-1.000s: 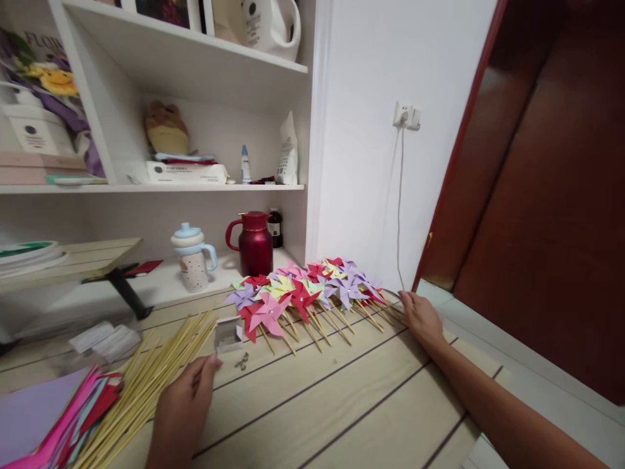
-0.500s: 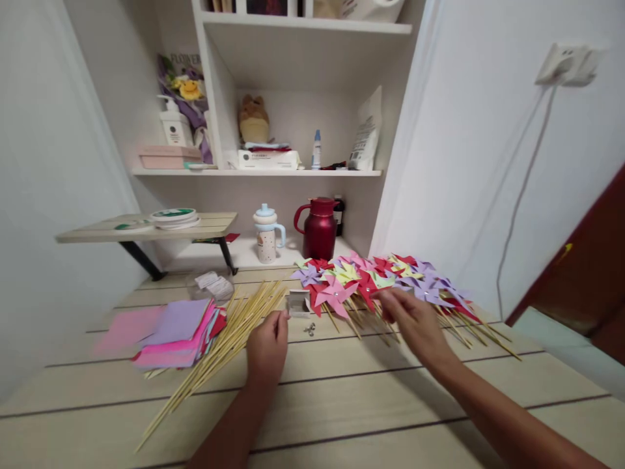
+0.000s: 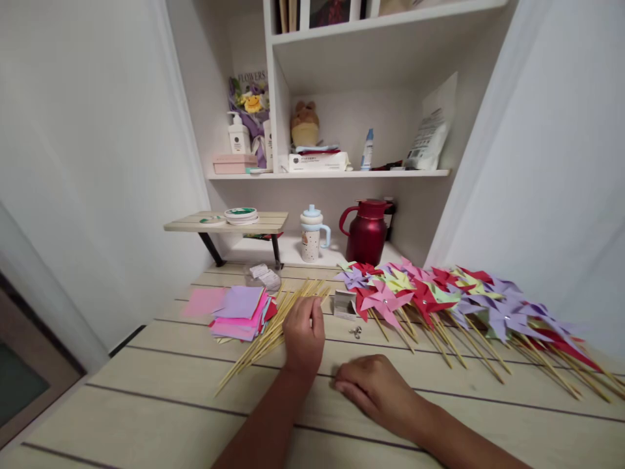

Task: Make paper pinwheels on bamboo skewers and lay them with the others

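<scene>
My left hand (image 3: 303, 333) rests on the wooden tabletop (image 3: 161, 391) at the right edge of a loose bundle of bamboo sticks (image 3: 266, 332), fingers curled with the fingertips on the sticks. My right hand (image 3: 371, 387) lies palm down on the table just right of it, fingers flat and holding nothing. A small white box (image 3: 344, 304) and a few metal pins (image 3: 356, 332) lie beyond the hands. A row of finished paper pinwheels (image 3: 439, 293) on sticks spreads to the right.
A stack of pink and purple paper squares (image 3: 240, 311) lies left of the sticks, with a clear bag (image 3: 262, 276) behind. A red jug (image 3: 367, 231), a pale cup (image 3: 312, 233) and a small riser shelf (image 3: 229, 223) stand at the back under wall shelves.
My right hand has drawn back from the pinwheels to lie flat on the table near me. My left hand has shifted onto the sticks. The view has swung left.
</scene>
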{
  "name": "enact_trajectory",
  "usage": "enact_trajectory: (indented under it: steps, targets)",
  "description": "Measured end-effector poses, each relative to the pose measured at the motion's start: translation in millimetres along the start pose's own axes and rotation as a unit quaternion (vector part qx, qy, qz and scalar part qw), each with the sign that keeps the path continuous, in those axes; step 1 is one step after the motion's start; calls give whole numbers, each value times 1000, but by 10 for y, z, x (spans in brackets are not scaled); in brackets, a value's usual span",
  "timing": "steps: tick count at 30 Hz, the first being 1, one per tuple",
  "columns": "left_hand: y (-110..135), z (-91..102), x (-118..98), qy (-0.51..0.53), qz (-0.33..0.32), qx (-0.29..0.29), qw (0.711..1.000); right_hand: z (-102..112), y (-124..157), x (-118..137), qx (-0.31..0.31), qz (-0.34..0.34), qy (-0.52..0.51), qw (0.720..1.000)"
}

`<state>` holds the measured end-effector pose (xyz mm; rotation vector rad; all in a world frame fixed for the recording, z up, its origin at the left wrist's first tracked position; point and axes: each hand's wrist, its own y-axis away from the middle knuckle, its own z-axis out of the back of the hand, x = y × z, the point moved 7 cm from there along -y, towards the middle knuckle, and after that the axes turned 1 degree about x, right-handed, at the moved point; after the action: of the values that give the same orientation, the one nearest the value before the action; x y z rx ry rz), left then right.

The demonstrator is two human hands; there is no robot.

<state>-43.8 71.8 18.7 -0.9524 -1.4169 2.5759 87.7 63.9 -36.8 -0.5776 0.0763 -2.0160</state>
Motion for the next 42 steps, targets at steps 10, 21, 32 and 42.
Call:
enact_trajectory:
  steps: [10, 21, 32, 42]
  targets:
    - [-722, 771, 239, -121, 1, 4, 993, 22, 4, -3, 28, -7, 17, 999]
    - [-533, 995, 1261, -350, 86, 236, 902, 36, 17, -41, 35, -26, -48, 998]
    - [-221, 888, 1380, -345, 96, 348, 866, 56, 13, -39, 38, -37, -58, 997]
    - [-221, 893, 1273, -334, 61, 314, 887, 62, 3, -38, 35, -33, -53, 997]
